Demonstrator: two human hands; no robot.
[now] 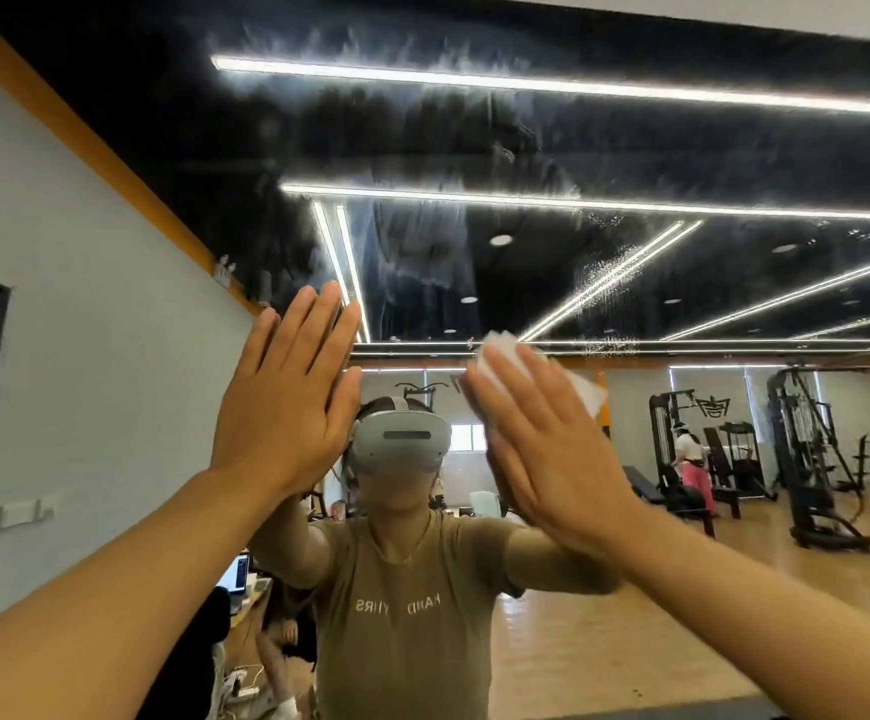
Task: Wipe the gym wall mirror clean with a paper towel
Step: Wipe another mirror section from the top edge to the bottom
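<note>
The wall mirror (552, 148) fills nearly the whole view, with hazy smears and droplets across its upper part. A white paper towel (505, 356) lies flat against the glass under my right hand (542, 433), whose straight fingers press it to the mirror. My left hand (287, 402) is raised beside it with the palm flat and fingers straight toward the glass, holding nothing. My own reflection with a headset shows between the two hands.
The mirror's left edge meets a grey wall (84, 356) with an orange band on top. Reflected behind me are gym machines (807, 459), benches, a wooden floor and other people.
</note>
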